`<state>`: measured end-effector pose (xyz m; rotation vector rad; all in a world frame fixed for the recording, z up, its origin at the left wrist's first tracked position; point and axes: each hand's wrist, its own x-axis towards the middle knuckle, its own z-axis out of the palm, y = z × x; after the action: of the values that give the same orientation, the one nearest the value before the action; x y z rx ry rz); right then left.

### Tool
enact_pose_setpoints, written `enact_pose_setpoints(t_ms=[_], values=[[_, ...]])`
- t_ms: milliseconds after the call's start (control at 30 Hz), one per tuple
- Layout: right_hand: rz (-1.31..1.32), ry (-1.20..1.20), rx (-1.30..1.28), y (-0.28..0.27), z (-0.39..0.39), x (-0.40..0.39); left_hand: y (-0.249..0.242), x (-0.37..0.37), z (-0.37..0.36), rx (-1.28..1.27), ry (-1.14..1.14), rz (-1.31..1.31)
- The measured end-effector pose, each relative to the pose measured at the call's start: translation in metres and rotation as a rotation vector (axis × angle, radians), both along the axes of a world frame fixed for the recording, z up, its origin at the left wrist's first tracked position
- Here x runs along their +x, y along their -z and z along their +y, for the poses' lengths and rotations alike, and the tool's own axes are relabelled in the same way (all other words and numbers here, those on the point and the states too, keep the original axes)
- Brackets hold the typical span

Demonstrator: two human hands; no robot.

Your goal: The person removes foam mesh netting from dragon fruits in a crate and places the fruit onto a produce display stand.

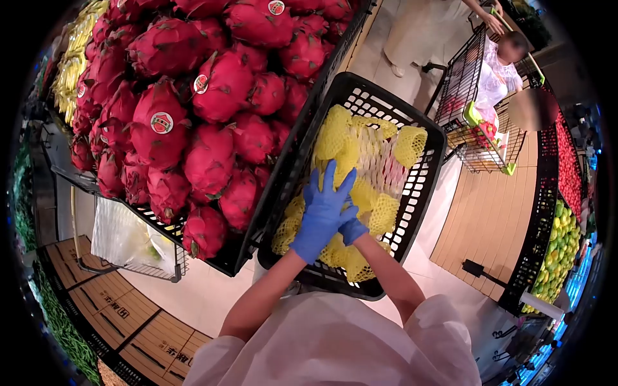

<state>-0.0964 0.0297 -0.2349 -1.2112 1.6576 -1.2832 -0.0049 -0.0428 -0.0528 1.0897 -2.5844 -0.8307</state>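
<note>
Both of my hands wear blue gloves and are over a black plastic crate with slotted sides. My left hand lies with fingers stretched out on yellow foam fruit nets. Partly covered by it, my right hand is beside and under the left, its fingers mostly hidden among the nets. More yellow nets lie around the crate's sides. Pale netting with pinkish patches shows in the middle; what lies under it I cannot make out.
Dragon fruit are heaped in a black display bin on the left. A person's hand rests by a shopping cart with a child in it at upper right. Green-yellow fruit fill a stand at right. Clear plastic bags hang lower left.
</note>
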Motion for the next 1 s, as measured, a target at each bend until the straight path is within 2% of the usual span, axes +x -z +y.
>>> enact_pose_setpoints(t_ms=[33, 67, 100, 133, 200, 233, 267, 333, 400, 433, 467, 533, 567, 600, 633, 700, 767, 867, 933, 1000], values=[[0.017, 0.007, -0.06, -0.021, 0.004, 0.009, 0.008, -0.01, -0.008, 0.023, 0.038, -0.094], [0.475, -0.187, 0.173, -0.059, 0.001, -0.001, 0.021, -0.016, -0.012, 0.046, 0.078, -0.188], [0.948, -0.42, 0.301, -0.1, -0.002, -0.011, 0.068, -0.015, -0.014, 0.163, 0.007, -0.019], [0.955, -0.428, 0.302, -0.121, -0.003, -0.032, 0.085, -0.009, -0.016, 0.167, 0.0, -0.013], [-0.007, -0.584, 0.431, -0.151, -0.012, -0.067, 0.107, 0.009, -0.016, 0.251, 0.072, -0.004], [-0.15, -0.429, 0.489, -0.177, -0.025, -0.073, 0.124, 0.018, -0.009, 0.241, 0.049, 0.013], [-0.293, -0.271, 0.545, -0.193, -0.038, -0.078, 0.118, 0.023, -0.002, 0.245, 0.028, 0.009], [-0.287, -0.034, 0.374, -0.181, -0.071, -0.103, 0.103, 0.026, 0.006, 0.08, 0.073, -0.09], [0.08, 0.204, 0.319, -0.156, -0.11, -0.11, 0.097, 0.025, 0.013, -0.008, 0.079, -0.161], [0.576, 0.115, 0.236, -0.141, -0.126, -0.115, 0.094, 0.024, 0.013, 0.107, 0.068, -0.13], [0.57, 0.098, 0.229, -0.125, -0.133, -0.113, 0.091, 0.024, 0.013, 0.224, 0.059, -0.099], [1.078, -0.021, 0.358, -0.097, -0.141, -0.104, 0.091, 0.022, 0.011, 0.117, 0.069, -0.155], [1.047, -0.126, 0.42, -0.053, -0.131, -0.108, 0.08, 0.019, 0.007, 0.06, 0.011, -0.153], [1.043, -0.125, 0.43, -0.005, -0.12, -0.101, 0.069, 0.014, 0.002, 0.002, -0.041, -0.149], [0.938, -0.136, 0.401, 0.014, -0.106, -0.094, 0.06, 0.01, -0.004, 0.007, -0.033, -0.147], [0.556, -0.136, 0.252, 0.016, -0.069, -0.072, 0.042, -0.001, -0.014, -0.033, -0.087, 0.081], [0.382, -0.161, 0.151, 0.005, -0.035, -0.047, 0.025, -0.016, -0.025, -0.012, -0.056, 0.046], [0.529, -0.254, 0.045, -0.025, -0.002, -0.024, 0.034, -0.032, -0.032, -0.023, -0.024, -0.006], [0.696, -0.332, 0.005, -0.05, 0.002, -0.022, 0.067, -0.031, -0.031, 0.043, 0.002, -0.036], [0.809, -0.435, 0.065, -0.079, -0.003, -0.024, 0.094, -0.028, -0.033, 0.152, 0.025, 0.05]])
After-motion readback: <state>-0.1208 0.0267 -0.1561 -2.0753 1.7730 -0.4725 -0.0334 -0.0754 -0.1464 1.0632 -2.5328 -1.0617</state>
